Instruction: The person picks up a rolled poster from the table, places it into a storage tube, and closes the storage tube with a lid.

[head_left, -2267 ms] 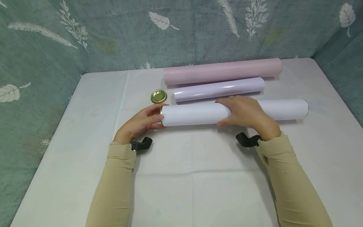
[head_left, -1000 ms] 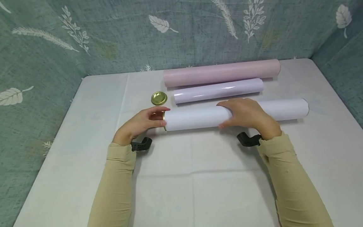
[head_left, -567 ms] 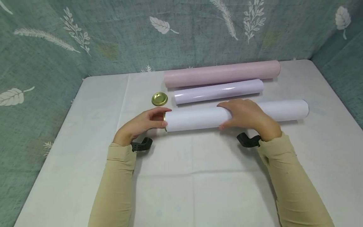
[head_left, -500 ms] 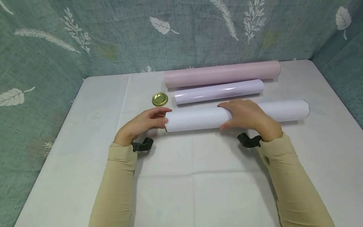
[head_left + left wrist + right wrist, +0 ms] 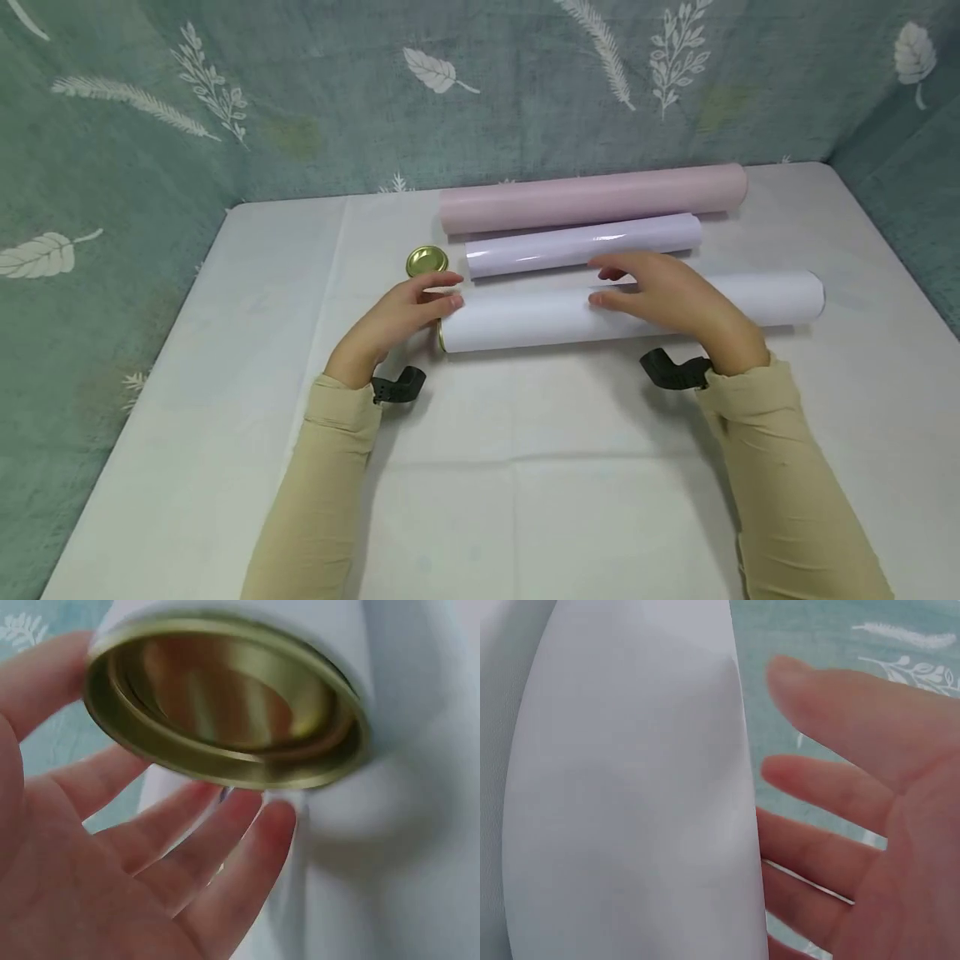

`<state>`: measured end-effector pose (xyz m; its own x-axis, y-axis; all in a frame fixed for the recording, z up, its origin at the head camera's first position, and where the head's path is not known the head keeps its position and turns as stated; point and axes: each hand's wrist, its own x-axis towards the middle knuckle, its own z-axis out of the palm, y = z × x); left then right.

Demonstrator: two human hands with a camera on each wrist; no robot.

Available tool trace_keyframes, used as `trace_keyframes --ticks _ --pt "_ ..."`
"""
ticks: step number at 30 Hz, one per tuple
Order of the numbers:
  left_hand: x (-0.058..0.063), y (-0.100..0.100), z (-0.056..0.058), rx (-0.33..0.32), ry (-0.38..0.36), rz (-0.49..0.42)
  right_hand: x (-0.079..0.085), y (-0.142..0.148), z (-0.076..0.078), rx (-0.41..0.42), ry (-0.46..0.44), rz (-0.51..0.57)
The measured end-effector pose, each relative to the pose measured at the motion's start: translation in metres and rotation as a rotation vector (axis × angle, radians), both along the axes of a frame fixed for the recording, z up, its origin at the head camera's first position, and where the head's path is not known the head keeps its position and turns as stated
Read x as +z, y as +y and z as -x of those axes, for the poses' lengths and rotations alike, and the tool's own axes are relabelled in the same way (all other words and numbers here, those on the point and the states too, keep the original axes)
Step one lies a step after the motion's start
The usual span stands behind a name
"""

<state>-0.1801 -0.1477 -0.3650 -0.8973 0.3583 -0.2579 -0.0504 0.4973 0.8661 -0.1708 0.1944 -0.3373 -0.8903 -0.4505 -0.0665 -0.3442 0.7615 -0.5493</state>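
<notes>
A white cardboard tube (image 5: 525, 321) lies across the table in the head view. A gold metal end cap (image 5: 225, 697) sits in its left end, seen close in the left wrist view. My left hand (image 5: 386, 325) is by that end, its fingers spread and loosely bent, gripping nothing. Above the tube's middle is my right hand (image 5: 678, 300), thumb and fingers apart. In the right wrist view the thumb stands off the tube; some fingertips pass out of sight behind it, so contact cannot be told. A loose gold lid (image 5: 427, 260) lies just beyond my left hand.
Behind the white tube lies a glossy lavender roll (image 5: 577, 247). Farther back is a thicker pink tube (image 5: 592, 200), near the table's back edge. A green leaf-patterned cloth (image 5: 337, 108) hangs behind and at the sides. The table has a white cover (image 5: 450, 500).
Both hands have let go of the white tube and lifted slightly. Earlier the right hand gripped its middle and the left hand held its capped end. The tube now lies free on the table.
</notes>
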Motion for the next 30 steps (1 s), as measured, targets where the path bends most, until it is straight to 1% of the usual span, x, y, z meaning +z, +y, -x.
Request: trace_keyframes --ticks 2,6,7,9,11,15,18,21,24,28,30 --pt "0.006 0.004 -0.004 0.002 -0.001 -0.014 0.000 -0.002 0.000 -0.005 0.026 0.019" --pt "0.004 0.011 -0.005 -0.009 0.038 0.013 0.001 -0.004 -0.002 -0.024 0.057 0.098" --pt "0.003 0.013 -0.005 -0.007 0.044 0.014 0.001 -0.005 -0.002 -0.036 0.059 0.123" --pt "-0.006 0.013 0.000 0.002 0.053 0.007 0.001 -0.004 -0.003 -0.057 0.066 0.168" --pt "-0.011 0.014 0.001 0.022 0.054 -0.027 0.001 -0.005 -0.003 -0.073 0.074 0.213" --pt "-0.016 0.017 0.002 0.042 0.057 -0.096 0.003 -0.008 -0.001 -0.074 0.098 0.274" --pt "-0.018 0.020 0.003 0.032 0.079 -0.128 0.008 -0.011 0.002 -0.055 0.126 0.286" --pt "-0.018 0.024 0.005 0.021 0.106 -0.129 0.018 -0.012 0.008 -0.021 0.152 0.237" --pt "-0.018 0.027 0.007 0.026 0.111 -0.099 0.032 -0.014 0.019 0.021 0.146 0.134" --pt "-0.017 0.028 0.008 0.076 0.112 -0.070 0.048 -0.016 0.038 0.056 0.122 -0.021" --pt "-0.017 0.027 0.009 0.125 0.118 -0.073 0.051 -0.018 0.048 0.060 0.094 -0.084"
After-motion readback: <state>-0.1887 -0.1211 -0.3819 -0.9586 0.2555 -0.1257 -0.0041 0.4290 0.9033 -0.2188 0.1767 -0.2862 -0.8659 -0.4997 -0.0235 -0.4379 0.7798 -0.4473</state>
